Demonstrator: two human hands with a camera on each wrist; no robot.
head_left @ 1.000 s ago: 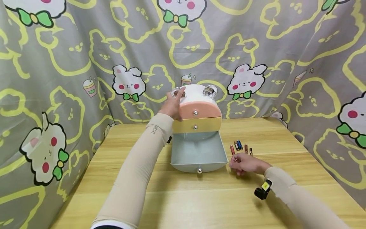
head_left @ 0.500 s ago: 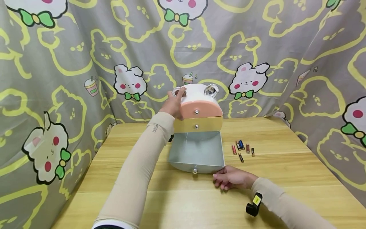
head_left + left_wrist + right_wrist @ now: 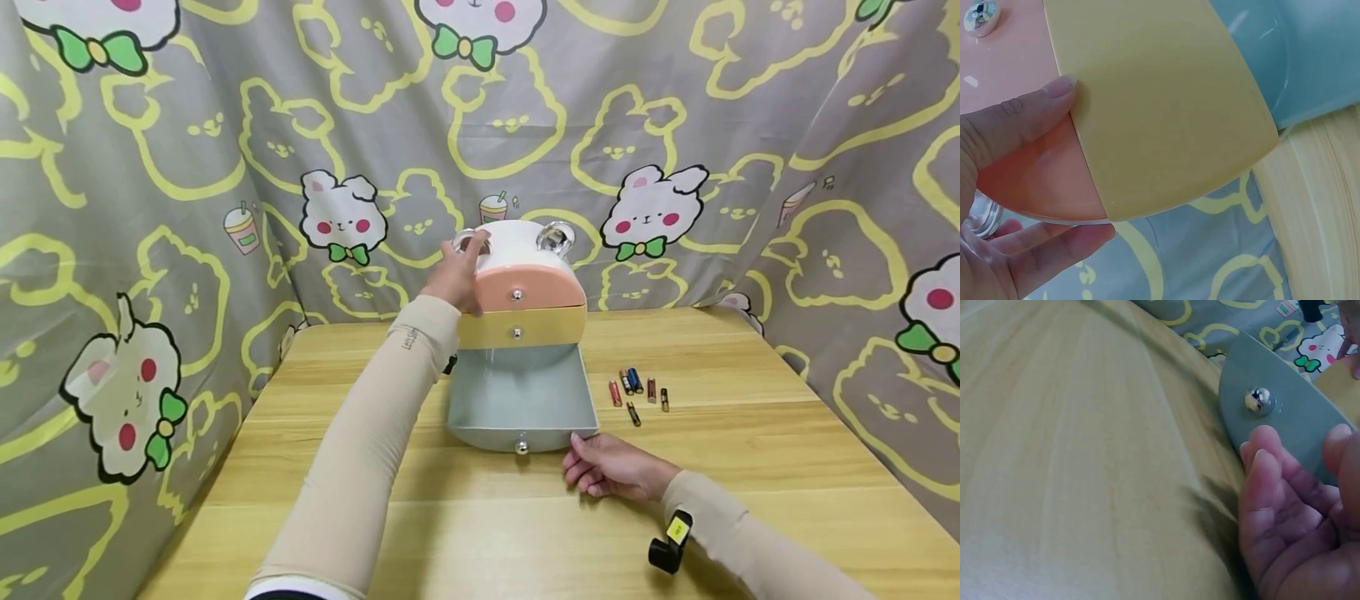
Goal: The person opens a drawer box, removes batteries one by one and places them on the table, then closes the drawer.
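Observation:
A small drawer cabinet point(image 3: 522, 237) with a white top and silver ears stands on the table. My left hand point(image 3: 453, 279) grips its upper left side; in the left wrist view the thumb presses the front by the seam of the orange drawer point(image 3: 1054, 165) and yellow drawer point(image 3: 1160, 112), and the fingers lie round the side. The bottom grey-green drawer point(image 3: 480, 439) is pulled far out, its inside bare. My right hand point(image 3: 618, 467) is at that drawer's front right corner, thumb tip against the front face, the other fingers loosely bent before it, right of the round silver knob point(image 3: 1260, 401).
Several loose batteries point(image 3: 634, 380) lie on the wooden table point(image 3: 495, 533) right of the pulled-out drawer. A grey curtain point(image 3: 420, 125) with rabbit prints hangs behind and on both sides.
My right hand has come left from near the batteries to the drawer's front corner. The drawer front swung slightly left, then back right. My left hand keeps its place on the cabinet.

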